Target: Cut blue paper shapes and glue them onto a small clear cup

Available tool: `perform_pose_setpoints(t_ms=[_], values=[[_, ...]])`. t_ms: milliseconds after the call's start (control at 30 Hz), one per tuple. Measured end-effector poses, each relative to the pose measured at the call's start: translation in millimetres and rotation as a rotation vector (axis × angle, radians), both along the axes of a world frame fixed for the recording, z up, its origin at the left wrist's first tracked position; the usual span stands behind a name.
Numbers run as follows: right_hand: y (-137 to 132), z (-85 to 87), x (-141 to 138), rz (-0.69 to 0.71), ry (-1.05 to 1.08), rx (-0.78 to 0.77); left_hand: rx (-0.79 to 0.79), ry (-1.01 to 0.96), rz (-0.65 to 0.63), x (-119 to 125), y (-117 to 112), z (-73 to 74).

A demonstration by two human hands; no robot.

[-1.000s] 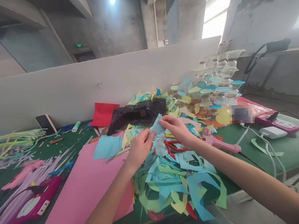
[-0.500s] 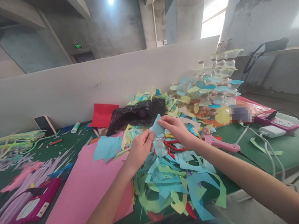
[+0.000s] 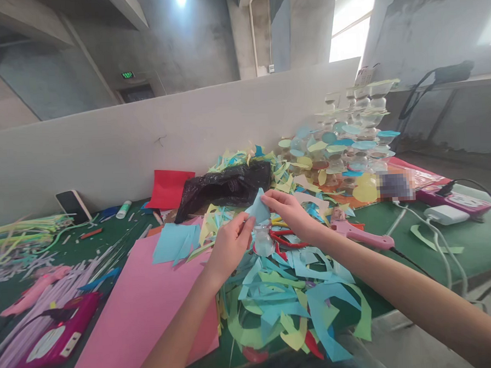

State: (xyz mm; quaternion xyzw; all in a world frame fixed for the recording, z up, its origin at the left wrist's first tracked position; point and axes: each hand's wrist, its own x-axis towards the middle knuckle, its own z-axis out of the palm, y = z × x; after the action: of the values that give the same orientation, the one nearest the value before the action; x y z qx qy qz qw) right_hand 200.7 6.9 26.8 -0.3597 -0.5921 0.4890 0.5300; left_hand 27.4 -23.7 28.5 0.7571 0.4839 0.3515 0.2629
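A small piece of light blue paper (image 3: 258,208), seemingly folded, is pinched between both hands above the table. My left hand (image 3: 233,238) grips its lower left side with thumb and finger. At its right edge, the fingers of my right hand (image 3: 289,213) close on it. Just below the paper stands a small clear plastic cup-like piece (image 3: 264,242). Red-handled scissors (image 3: 287,240) lie partly hidden under my right hand. Blue and green paper offcuts (image 3: 276,297) cover the table beneath.
Left of the offcuts are a pink sheet (image 3: 140,305) and blue paper pieces (image 3: 175,242). A black plastic bag (image 3: 225,188) lies behind. On the right are a pink glue gun (image 3: 365,236), white cables (image 3: 436,240) and stacked clear cups (image 3: 363,117). A phone (image 3: 73,207) leans at the back left.
Both hands stay in nearly the same place, still holding the blue paper. Only a very slight shift of the fingers and the view shows.
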Motion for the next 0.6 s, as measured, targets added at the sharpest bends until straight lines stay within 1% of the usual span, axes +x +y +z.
perform_pose_setpoints(t_ms=[167, 233, 367, 600], values=[[5.6, -3.2, -0.6, 0.075, 0.117, -0.071, -0.002, 0.008, -0.008, -0.9, 1.1, -0.2], [8.7, -5.5, -0.6, 0.09, 0.149, -0.078, -0.004, 0.016, -0.013, -1.0, 0.6, 0.7], [11.3, -8.3, 0.9, 0.083, 0.166, -0.07, -0.012, 0.019, -0.025, -0.4, -1.0, 2.5], [8.2, -6.0, 1.5, 0.058, 0.161, -0.031, -0.041, 0.004, -0.032, 0.4, -1.3, 2.5]])
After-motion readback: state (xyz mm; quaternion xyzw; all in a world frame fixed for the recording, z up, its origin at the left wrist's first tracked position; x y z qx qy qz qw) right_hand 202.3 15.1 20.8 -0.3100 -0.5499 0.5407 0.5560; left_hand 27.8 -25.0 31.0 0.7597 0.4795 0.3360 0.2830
